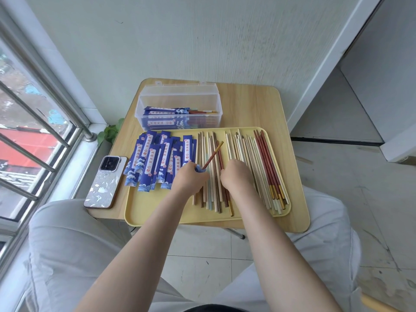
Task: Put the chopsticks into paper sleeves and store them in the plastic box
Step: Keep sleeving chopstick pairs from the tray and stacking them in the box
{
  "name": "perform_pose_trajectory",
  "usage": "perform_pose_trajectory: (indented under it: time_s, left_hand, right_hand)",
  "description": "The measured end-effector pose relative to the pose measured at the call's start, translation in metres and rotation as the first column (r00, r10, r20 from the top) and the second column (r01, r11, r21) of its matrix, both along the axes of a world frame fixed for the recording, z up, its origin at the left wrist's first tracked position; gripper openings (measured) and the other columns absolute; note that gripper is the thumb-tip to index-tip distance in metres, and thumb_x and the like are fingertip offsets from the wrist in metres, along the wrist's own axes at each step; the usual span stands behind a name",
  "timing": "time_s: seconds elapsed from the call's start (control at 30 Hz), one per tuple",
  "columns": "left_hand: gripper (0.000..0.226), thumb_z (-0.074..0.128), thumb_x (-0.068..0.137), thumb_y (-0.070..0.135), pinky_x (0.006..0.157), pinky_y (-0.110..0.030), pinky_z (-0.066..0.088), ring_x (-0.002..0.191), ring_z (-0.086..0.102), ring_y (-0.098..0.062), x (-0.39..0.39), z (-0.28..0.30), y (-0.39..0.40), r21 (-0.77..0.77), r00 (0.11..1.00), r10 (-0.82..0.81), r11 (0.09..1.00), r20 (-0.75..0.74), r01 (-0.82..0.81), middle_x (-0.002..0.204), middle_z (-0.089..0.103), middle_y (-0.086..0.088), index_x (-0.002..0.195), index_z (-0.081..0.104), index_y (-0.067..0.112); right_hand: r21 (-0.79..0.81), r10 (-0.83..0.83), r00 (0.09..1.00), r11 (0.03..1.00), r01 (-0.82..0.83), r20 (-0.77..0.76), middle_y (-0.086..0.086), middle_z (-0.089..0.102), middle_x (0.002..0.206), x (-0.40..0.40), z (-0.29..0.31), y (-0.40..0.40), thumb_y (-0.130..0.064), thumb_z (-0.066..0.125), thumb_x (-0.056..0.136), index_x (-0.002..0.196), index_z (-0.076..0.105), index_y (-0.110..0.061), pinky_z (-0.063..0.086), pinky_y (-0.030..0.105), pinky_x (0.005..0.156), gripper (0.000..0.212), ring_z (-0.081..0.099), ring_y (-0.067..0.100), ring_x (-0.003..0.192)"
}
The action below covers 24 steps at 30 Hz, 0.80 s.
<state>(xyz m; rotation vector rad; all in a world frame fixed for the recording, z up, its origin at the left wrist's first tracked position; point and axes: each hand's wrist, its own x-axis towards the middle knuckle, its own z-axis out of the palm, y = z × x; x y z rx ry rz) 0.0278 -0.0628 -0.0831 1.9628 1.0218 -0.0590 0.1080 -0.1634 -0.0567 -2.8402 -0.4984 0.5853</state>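
A yellow tray [225, 218] holds several blue paper sleeves [155, 161] on its left and loose chopsticks [252, 158] in several colours across the middle and right. My left hand [191, 179] grips a blue sleeve with a red, gold-tipped chopstick [212, 155] sticking out of it and pointing up to the right. My right hand [236, 174] rests curled on the chopsticks in the tray's middle; whether it holds one is hidden. Behind the tray stands the clear plastic box [180, 102], lid open, with sleeved chopsticks inside.
A phone [105, 183] lies on the small wooden table [258, 109] left of the tray. A window with metal bars [33, 131] runs along the left; a small green plant [110, 131] sits by it. My knees in light trousers flank the table's front.
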Motion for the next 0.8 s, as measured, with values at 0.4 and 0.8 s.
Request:
perform_pose_trajectory:
  time_s: [0.4,0.8]
  left_hand:
    - [0.012,0.058,0.093,0.021,0.063,-0.035,0.052,0.063,0.056,-0.017,-0.005,0.002,0.002,-0.062,0.990,0.101,0.994,0.101,-0.095,0.088,0.065,-0.004,0.103,0.052,0.017]
    - [0.017,0.058,0.094,0.018,0.050,-0.028,0.046,0.055,0.050,-0.019,-0.006,0.008,0.003,-0.165,0.987,0.107,0.983,0.122,-0.087,0.073,0.059,-0.005,0.103,0.060,0.004]
  right_hand:
    - [-0.037,0.033,0.999,0.999,-0.032,0.042,0.002,0.052,0.077,-0.002,0.001,0.002,-0.015,0.060,0.097,0.097,0.063,-0.008,0.047,0.028,0.056,0.007,0.058,0.020,0.070]
    - [0.811,-0.041,0.937,0.488,0.322,-0.347,0.003,0.073,0.078,0.016,0.038,-0.019,-0.009,0.055,0.093,0.099,0.068,-0.021,0.030,0.025,0.045,0.018,0.040,0.011,0.047]
